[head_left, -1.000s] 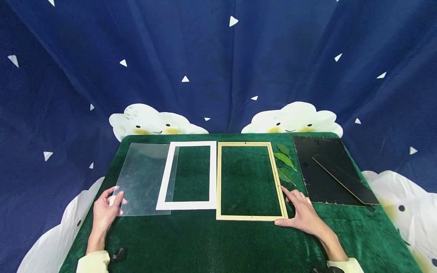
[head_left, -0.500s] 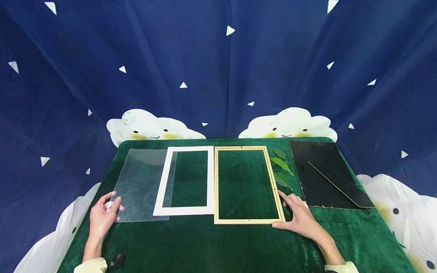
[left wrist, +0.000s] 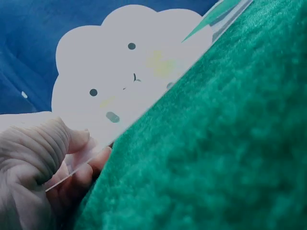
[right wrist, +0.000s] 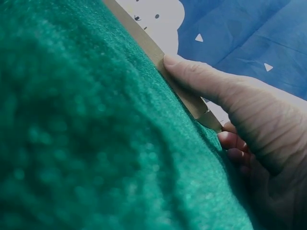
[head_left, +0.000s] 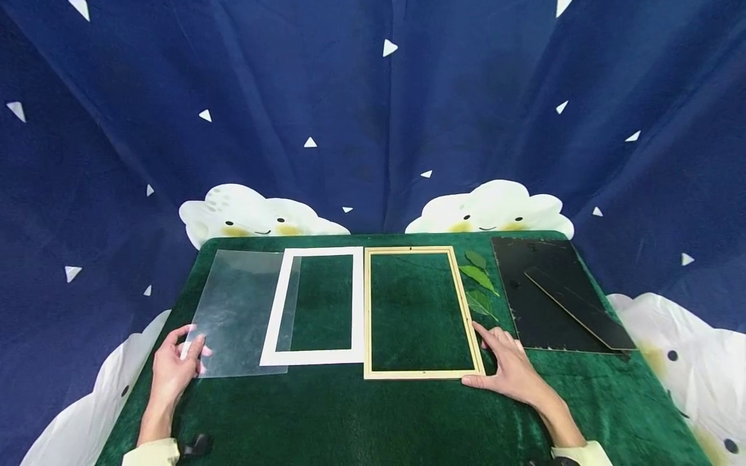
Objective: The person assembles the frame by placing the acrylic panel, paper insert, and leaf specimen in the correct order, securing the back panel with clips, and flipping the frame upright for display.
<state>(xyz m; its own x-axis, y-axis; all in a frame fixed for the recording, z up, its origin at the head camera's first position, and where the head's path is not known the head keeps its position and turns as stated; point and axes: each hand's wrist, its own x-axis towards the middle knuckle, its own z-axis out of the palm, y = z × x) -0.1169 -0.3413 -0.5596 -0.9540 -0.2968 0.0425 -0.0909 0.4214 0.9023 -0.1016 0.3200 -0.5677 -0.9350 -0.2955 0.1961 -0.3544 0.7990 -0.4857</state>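
Observation:
My left hand [head_left: 173,370] pinches the lower left edge of a clear plastic sheet [head_left: 241,310], thumb on top and fingers beneath; the left wrist view shows that sheet's edge passing between them. A white picture mat [head_left: 311,358] overlaps the sheet's right part. Beside the mat lies a light wooden picture frame [head_left: 424,375], with green cloth visible through its opening. My right hand [head_left: 513,370] holds the frame's lower right corner. Its thumb [right wrist: 192,74] presses the front edge in the right wrist view, while the index finger reaches along the right side.
Several green leaves [head_left: 479,277] lie just right of the frame. Farther right is a black backing board [head_left: 524,259] with an easel leg [head_left: 574,307] attached slantwise. Green plush cloth [head_left: 326,421] covers the table, and a blue curtain [head_left: 350,84] with clouds hangs behind.
The head view has shifted slightly, moving everything a little left and down in the picture. Both hands keep their places at the sheet and the frame.

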